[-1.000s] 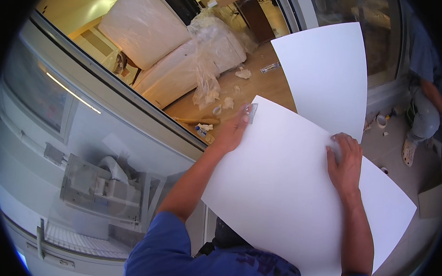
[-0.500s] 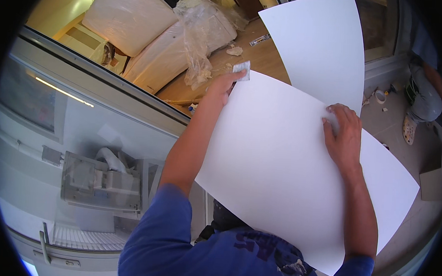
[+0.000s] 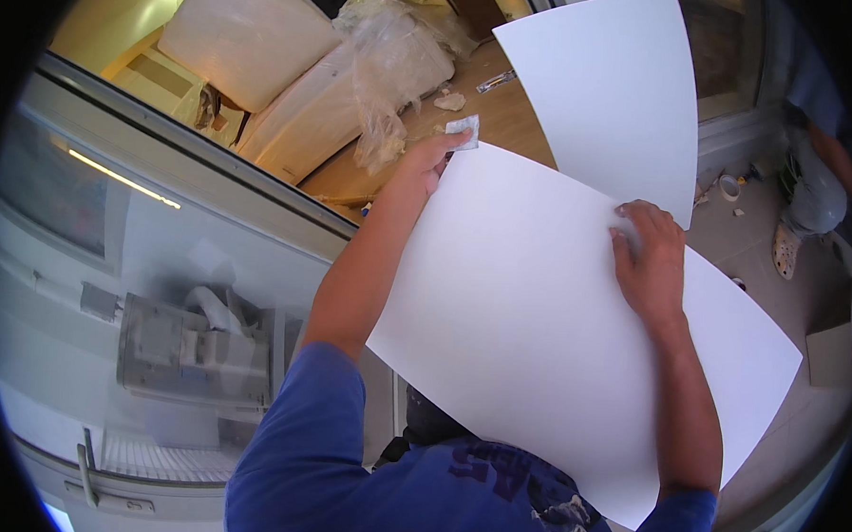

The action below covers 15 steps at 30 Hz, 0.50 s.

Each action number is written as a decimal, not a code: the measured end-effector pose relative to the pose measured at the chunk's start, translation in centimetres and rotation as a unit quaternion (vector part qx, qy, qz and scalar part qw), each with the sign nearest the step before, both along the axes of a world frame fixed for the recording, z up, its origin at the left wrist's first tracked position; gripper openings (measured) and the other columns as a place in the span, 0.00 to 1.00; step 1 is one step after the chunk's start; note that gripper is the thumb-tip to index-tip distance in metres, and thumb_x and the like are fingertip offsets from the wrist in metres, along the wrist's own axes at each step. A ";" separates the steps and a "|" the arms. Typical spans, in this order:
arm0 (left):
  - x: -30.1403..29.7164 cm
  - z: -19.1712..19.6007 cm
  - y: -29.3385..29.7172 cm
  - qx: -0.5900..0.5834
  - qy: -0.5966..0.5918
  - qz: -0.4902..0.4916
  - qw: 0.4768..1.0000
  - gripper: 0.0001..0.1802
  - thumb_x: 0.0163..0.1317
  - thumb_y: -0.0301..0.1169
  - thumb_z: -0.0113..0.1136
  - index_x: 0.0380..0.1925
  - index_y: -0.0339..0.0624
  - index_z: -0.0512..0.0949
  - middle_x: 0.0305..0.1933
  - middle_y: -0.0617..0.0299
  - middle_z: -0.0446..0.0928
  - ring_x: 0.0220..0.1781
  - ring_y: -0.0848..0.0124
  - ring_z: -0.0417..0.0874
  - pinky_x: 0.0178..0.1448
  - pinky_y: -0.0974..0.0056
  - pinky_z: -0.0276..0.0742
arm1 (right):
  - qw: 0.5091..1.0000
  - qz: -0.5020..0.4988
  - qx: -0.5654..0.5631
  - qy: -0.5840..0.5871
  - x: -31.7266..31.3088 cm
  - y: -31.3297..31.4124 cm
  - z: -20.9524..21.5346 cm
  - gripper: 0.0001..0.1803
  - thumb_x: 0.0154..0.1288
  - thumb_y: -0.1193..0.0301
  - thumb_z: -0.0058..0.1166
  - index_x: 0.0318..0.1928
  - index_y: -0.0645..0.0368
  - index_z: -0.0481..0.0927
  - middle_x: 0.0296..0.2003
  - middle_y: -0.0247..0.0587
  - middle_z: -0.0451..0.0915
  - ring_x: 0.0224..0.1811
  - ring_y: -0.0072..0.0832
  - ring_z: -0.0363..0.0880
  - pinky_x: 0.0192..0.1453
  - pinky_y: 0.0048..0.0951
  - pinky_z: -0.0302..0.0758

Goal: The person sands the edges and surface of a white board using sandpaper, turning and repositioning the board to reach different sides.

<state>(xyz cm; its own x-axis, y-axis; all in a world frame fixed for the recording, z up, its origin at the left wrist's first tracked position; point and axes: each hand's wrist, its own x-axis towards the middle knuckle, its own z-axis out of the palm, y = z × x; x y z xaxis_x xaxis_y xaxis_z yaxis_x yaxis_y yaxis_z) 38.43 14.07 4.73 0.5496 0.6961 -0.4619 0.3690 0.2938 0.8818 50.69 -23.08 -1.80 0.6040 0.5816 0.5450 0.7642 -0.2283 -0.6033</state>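
Observation:
A large white panel lies tilted in front of me, filling the middle of the head view. My left hand grips its far left corner and pinches a small grey pad against that edge. My right hand presses flat on the panel's upper right part, fingers spread. A second white panel stands behind it, leaning up to the right.
A glass pane with a metal frame runs along my left. Beyond it lie plastic-wrapped cushions on a wooden floor. Another person crouches at the far right on a tiled floor with small scattered items.
My left hand with the pad has slid further up along the panel's far corner. The panel and my right hand have shifted slightly.

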 end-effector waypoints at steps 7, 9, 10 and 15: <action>-3.9 -0.8 -1.7 -0.009 -0.075 -0.040 0.996 0.20 0.68 0.37 0.74 0.52 0.37 0.81 0.49 0.52 0.87 0.48 0.60 0.89 0.56 0.53 0.87 | 1.000 -0.012 0.000 -0.017 0.4 -0.3 -0.3 0.16 0.66 0.76 0.63 0.54 0.58 0.81 0.55 0.44 0.82 0.59 0.43 0.77 0.69 0.47 0.68; -3.0 -1.5 -1.0 -0.010 -0.058 -0.042 0.997 0.21 0.68 0.36 0.74 0.55 0.37 0.81 0.52 0.51 0.87 0.51 0.60 0.89 0.57 0.53 0.87 | 1.000 -0.016 -0.015 -0.015 0.6 -0.8 -0.2 0.16 0.66 0.76 0.63 0.54 0.58 0.81 0.55 0.43 0.82 0.60 0.43 0.77 0.70 0.47 0.68; -1.3 -0.8 -0.2 -0.004 -0.034 -0.033 0.999 0.22 0.68 0.35 0.73 0.57 0.36 0.80 0.53 0.51 0.87 0.53 0.60 0.89 0.59 0.54 0.86 | 1.000 -0.004 -0.014 -0.011 0.2 -0.6 -0.2 0.16 0.66 0.75 0.63 0.54 0.58 0.81 0.55 0.43 0.82 0.60 0.43 0.77 0.70 0.47 0.68; -1.4 -1.0 0.4 0.005 -0.030 -0.009 0.999 0.24 0.68 0.35 0.73 0.59 0.36 0.79 0.54 0.51 0.87 0.56 0.60 0.89 0.62 0.54 0.86 | 0.999 0.004 0.005 -0.031 0.1 -0.3 -0.2 0.15 0.67 0.75 0.63 0.54 0.58 0.82 0.55 0.43 0.82 0.61 0.43 0.77 0.71 0.47 0.67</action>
<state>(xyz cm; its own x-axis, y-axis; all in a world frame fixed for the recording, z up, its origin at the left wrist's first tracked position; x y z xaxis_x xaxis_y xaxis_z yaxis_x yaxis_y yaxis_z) 37.03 14.46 3.75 0.5892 0.6895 -0.4212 0.3203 0.2793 0.9052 50.81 -23.39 -2.05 0.5638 0.5809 0.5872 0.8022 -0.2158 -0.5567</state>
